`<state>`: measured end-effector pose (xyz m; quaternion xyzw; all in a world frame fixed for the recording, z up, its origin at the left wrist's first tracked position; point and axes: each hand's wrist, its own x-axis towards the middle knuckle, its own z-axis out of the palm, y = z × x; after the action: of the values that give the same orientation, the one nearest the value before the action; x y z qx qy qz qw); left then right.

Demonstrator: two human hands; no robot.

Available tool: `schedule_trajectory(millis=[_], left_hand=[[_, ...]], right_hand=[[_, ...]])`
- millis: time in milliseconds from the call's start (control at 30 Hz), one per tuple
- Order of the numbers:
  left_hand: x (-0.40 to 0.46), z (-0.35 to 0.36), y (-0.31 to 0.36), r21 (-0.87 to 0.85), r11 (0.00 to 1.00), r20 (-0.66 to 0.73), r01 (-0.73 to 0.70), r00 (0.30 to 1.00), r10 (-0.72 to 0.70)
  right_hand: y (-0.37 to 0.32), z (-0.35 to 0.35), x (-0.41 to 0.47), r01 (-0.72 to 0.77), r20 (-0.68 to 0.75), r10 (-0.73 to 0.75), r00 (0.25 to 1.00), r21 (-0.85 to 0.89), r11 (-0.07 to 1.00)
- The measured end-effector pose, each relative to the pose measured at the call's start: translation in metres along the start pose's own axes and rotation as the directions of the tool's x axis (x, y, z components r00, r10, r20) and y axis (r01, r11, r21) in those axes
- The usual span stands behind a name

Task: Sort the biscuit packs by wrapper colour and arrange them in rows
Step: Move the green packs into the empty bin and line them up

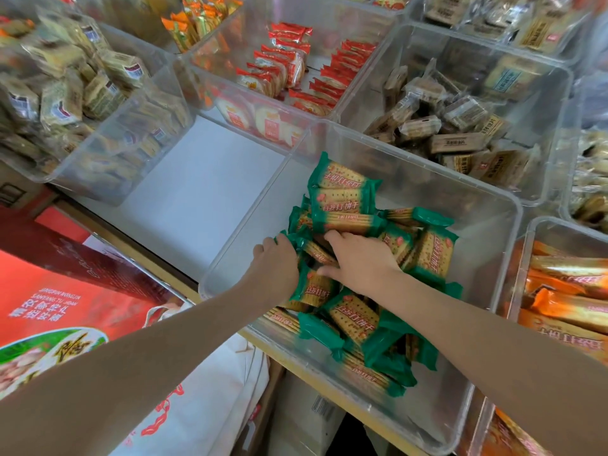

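A red printed box (62,291) is seen at far left. In the clear bin (487,205), the green biscuit packs (348,311) are heaped; one pack's edge is gripped by the left hand (276,261), while the right hand (358,261) is pressed on the pile (fingers hidden, so its grip cannot be told). Orange packs (566,291) are held in the right bin.

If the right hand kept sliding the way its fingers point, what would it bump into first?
Most likely the stacked green biscuit packs right at the tips of the right hand, which points up and left, deeper into the clear bin. They may already be touching; depth is unclear.
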<state>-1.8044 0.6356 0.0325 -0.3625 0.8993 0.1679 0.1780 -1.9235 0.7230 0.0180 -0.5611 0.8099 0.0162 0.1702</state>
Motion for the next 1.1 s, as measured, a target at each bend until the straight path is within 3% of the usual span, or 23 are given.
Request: schedule_trajectory(millis=[100, 267, 467, 600, 733, 967, 1100], left_hand=[[0.004, -0.003, 0.001, -0.034, 0.998, 0.015, 0.046, 0.999, -0.046], [0.011, -0.006, 0.006, -0.194, 0.979, 0.171, 0.061, 0.985, -0.028], [0.011, -0.015, 0.004, -0.301, 0.945, 0.204, 0.128, 0.977, -0.068], [0.011, -0.016, 0.010, -0.280, 0.960, 0.232, -0.034, 0.968, 0.101], [0.016, -0.007, 0.002, -0.075, 0.970, 0.293, -0.231, 0.925, 0.242], [0.023, 0.002, 0.001, 0.185, 0.928, 0.351, -0.323, 0.904, 0.244], [0.019, 0.001, 0.003, 0.303, 0.873, 0.273, -0.383, 0.912, 0.306]], right_hand=[[0.000, -0.004, -0.004, -0.006, -0.012, 0.006, 1.000, 0.016, 1.000], [0.001, -0.009, -0.009, -0.010, -0.074, 0.012, 0.997, 0.026, 1.000], [0.012, -0.017, -0.014, -0.048, -0.214, 0.068, 0.975, 0.095, 0.994], [0.019, -0.021, -0.014, -0.045, -0.262, 0.061, 0.963, 0.067, 0.997], [0.022, -0.020, -0.014, -0.023, -0.268, 0.034, 0.963, 0.043, 0.999], [0.022, -0.020, -0.015, -0.014, -0.280, 0.044, 0.959, 0.106, 0.994], [0.022, -0.019, -0.017, -0.006, -0.269, 0.031, 0.963, 0.095, 0.995]])
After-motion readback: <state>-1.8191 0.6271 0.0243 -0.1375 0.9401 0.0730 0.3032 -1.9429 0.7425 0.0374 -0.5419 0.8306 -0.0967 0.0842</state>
